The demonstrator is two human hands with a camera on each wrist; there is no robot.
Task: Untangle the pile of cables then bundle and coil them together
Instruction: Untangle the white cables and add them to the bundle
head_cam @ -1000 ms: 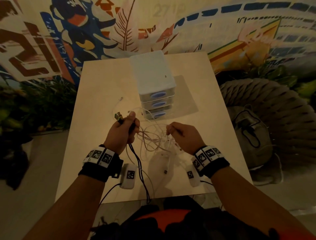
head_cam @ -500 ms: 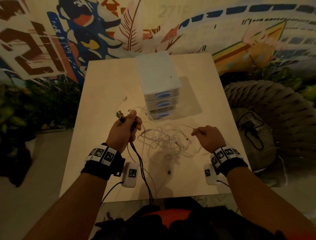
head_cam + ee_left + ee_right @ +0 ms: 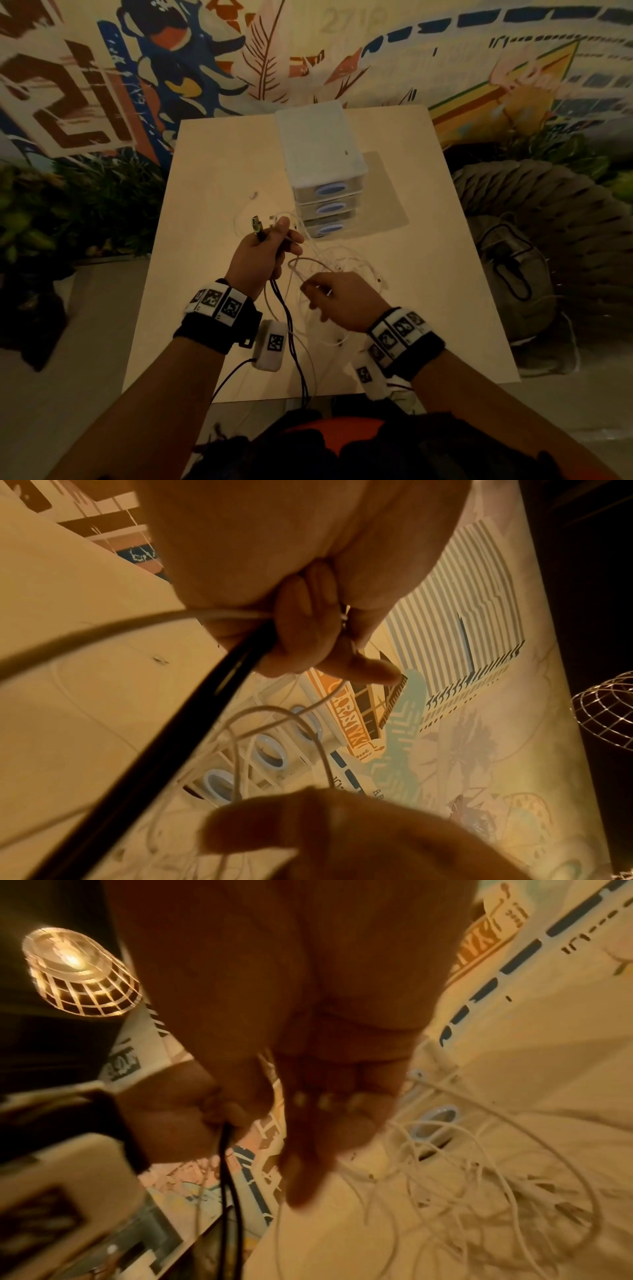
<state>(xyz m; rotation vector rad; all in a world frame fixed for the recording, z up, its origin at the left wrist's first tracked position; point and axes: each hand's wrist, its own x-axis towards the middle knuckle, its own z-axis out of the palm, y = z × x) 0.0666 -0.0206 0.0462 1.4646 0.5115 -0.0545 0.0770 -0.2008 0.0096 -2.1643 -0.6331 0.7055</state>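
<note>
**Mural wall, pale table, cable tangle mid-sort**

Head view: painted mural wall (image 3: 102,85) behind a pale wooden table (image 3: 212,164). White three-drawer organizer (image 3: 320,164) stands at the far centre of it. Left hand (image 3: 260,255) is raised over the table, fingers curled round a black cable (image 3: 291,329) plus some white strands; a metal USB plug (image 3: 256,224) sticks up out of the fist. Black cable drops off the near table edge. Right hand (image 3: 342,301), just right of the left and lower, pinches a thin white strand between thumb and fingertips. White cable tangle (image 3: 329,263) lies on the table between the hands and the organizer, loops rising to both hands. Grey woven pouf (image 3: 548,212) and a bag (image 3: 513,267) sit on the floor to the right.

Left wrist view: left-hand fingers (image 3: 301,620) closed tight on the black cable (image 3: 164,750) and a white cable (image 3: 103,626). Blue drawer handles (image 3: 270,752) show beyond, with white loops in front. Right hand (image 3: 359,837) blurred at the bottom.

Right wrist view: right hand (image 3: 325,1118) fingers curled in; the pinched strand itself is too blurred to make out. White tangle (image 3: 479,1177) spread on the table (image 3: 565,1069). Left hand (image 3: 178,1112) gripping black cable (image 3: 227,1191). Lit wire-cage lamp (image 3: 80,972) upper left.
</note>
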